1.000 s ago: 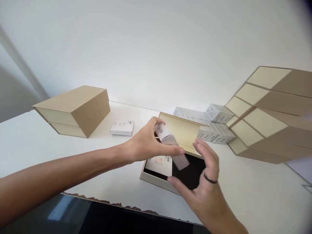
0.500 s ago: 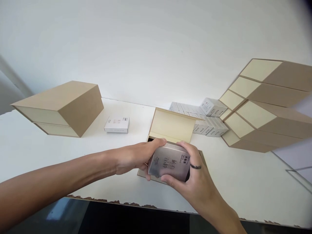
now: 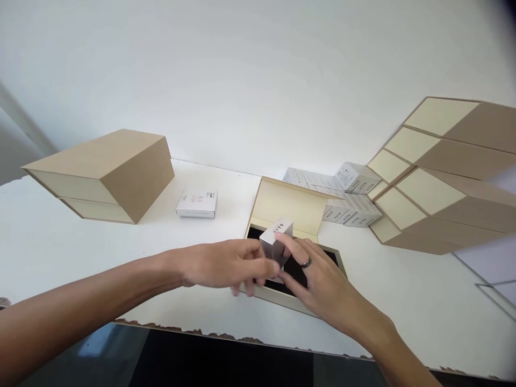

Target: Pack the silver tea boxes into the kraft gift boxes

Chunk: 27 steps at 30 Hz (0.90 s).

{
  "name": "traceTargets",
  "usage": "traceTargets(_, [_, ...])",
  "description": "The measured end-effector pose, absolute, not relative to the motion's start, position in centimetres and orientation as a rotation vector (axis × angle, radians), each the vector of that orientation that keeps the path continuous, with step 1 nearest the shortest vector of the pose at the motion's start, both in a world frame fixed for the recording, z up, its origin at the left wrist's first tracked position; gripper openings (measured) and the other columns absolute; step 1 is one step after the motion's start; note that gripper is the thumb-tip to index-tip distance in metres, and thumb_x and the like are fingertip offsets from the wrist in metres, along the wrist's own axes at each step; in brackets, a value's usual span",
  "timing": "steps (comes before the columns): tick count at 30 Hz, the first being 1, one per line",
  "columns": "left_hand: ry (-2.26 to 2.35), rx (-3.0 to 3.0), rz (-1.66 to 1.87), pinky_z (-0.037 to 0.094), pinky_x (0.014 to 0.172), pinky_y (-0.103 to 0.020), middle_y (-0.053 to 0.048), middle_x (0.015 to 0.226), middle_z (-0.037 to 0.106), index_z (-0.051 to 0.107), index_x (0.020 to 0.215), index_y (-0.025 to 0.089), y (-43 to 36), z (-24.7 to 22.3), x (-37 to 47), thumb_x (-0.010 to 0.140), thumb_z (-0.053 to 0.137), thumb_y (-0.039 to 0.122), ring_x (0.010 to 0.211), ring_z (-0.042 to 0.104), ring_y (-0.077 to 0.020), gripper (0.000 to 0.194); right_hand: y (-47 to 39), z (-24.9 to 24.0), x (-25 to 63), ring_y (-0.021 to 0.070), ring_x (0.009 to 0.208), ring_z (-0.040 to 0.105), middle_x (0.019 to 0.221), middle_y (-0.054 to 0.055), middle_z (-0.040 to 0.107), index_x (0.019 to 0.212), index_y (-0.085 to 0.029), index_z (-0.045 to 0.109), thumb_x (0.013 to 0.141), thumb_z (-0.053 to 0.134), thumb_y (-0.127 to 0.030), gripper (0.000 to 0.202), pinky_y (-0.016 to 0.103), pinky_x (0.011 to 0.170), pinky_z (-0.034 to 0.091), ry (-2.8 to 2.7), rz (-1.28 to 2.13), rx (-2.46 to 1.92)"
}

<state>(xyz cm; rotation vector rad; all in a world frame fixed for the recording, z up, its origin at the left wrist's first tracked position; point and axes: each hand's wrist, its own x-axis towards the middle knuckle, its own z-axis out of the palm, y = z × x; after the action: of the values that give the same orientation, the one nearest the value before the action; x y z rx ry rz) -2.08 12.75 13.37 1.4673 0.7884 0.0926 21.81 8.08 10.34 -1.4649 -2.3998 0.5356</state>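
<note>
Small white printed carton (image 3: 277,236) tilted above open beige gift box (image 3: 282,302), printed end up, between both hands. Pinched by right hand (image 3: 320,271), forefinger on upper end, thumb lower down, dark ring (image 3: 306,263) on one finger. Left hand (image 3: 226,263) close against carton's left side, thumb across its lower part, fingers bent down by box's left rim; blurred there, impossible to say whether pressing on carton or just beside it. Gift box lying skewed on white table (image 3: 193,306), black interior (image 3: 296,271) visible right of carton, left part hidden behind left hand. Cream flap (image 3: 290,204) raised along box's far side, upper right corner overlapping rows of white cartons (image 3: 350,207) in this view; contact unclear. Room at near side: narrow strip of tabletop between box's front rim and chipped table edge (image 3: 193,331), brown core showing along the break. Right of box: wider stretch of tabletop, up to stacked beige boxes (image 3: 443,188) with cream ends, partly out of frame, just beside white carton rows. Left of box: more tabletop, single white carton (image 3: 196,204) lying flat well apart from box, near pair of beige boxes (image 3: 121,166) stacked one on another. Pale wall (image 3: 258,80) close behind, limiting reach at table's back edge.
</note>
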Motion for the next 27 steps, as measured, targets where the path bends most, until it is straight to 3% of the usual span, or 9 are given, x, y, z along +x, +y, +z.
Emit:
traceTargets(3, [0.834,1.618,-0.040,0.043,0.062,-0.025,0.001,0.084,0.065,0.058,0.084,0.022,12.3,13.7,-3.4,0.088,0.058,0.057,0.076,0.061,-0.0156,0.035,8.7,10.5,21.7,0.0215,0.115,0.055,0.127,0.002,0.050,0.147,-0.051,0.023,0.097,0.050,-0.044,0.058,0.043,0.096,0.050,-2.417,0.542,-1.561])
traceTargets(7, [0.949,1.711,0.106,0.045,0.070,-0.029,0.000,0.087,0.064,0.060,0.088,0.023,12.7,14.2,-4.8,0.092,0.048,0.061,0.080,0.058,-0.0165,0.040,9.3,10.8,21.2,0.0259,0.134,0.042,0.156,-0.001,0.016,0.147,-0.057,0.021,0.094,0.051,-0.053,0.061,0.047,0.105,0.045,-2.378,0.612,-1.668])
traceTargets(9, [1.061,1.752,0.204,0.045,0.072,-0.031,-0.002,0.087,0.064,0.060,0.091,0.023,13.0,14.1,-5.3,0.092,0.046,0.064,0.082,0.058,-0.0184,0.044,9.5,11.0,20.9,0.0266,0.141,0.034,0.161,-0.007,0.008,0.146,-0.059,0.023,0.094,0.047,-0.059,0.057,0.047,0.109,0.041,-2.376,0.741,-1.702])
traceTargets(14, [1.246,1.789,0.326,0.046,0.074,-0.035,-0.002,0.091,0.063,0.058,0.095,0.026,12.5,12.2,-6.3,0.090,0.045,0.068,0.087,0.059,-0.0221,0.044,9.7,11.9,20.6,0.0238,0.140,0.033,0.155,-0.011,0.027,0.136,-0.054,0.040,0.093,0.045,-0.062,0.044,0.042,0.110,0.038,-2.418,0.886,-1.703])
traceTargets(17, [1.292,1.838,0.296,0.049,0.081,-0.039,-0.004,0.110,0.061,0.054,0.106,0.028,12.1,11.0,-6.6,0.082,0.058,0.069,0.100,0.058,-0.0257,0.047,10.0,12.2,20.8,0.0203,0.131,0.043,0.147,-0.010,0.037,0.130,-0.049,0.044,0.090,0.049,-0.066,0.044,0.038,0.104,0.042,-2.371,0.942,-1.687])
traceTargets(22, [1.143,2.003,0.295,0.049,0.092,-0.046,-0.014,0.143,0.039,0.029,0.136,0.028,13.7,9.1,-5.7,0.060,0.079,0.068,0.126,0.045,-0.0365,0.099,10.7,11.8,20.3,0.0198,0.113,0.053,0.128,-0.004,0.054,0.114,-0.034,0.049,0.077,0.064,-0.071,0.055,0.032,0.090,0.047,-2.334,0.991,-1.687])
traceTargets(27, [0.834,2.047,0.374,0.043,0.105,-0.048,-0.015,0.144,0.036,0.019,0.142,0.028,15.5,6.9,-4.2,0.053,0.089,0.048,0.132,0.042,-0.0354,0.115,10.9,11.4,20.0,0.0245,0.107,0.056,0.113,0.001,0.062,0.099,-0.027,0.049,0.078,0.059,-0.074,0.053,0.037,0.084,0.047,-2.360,0.827,-1.849])
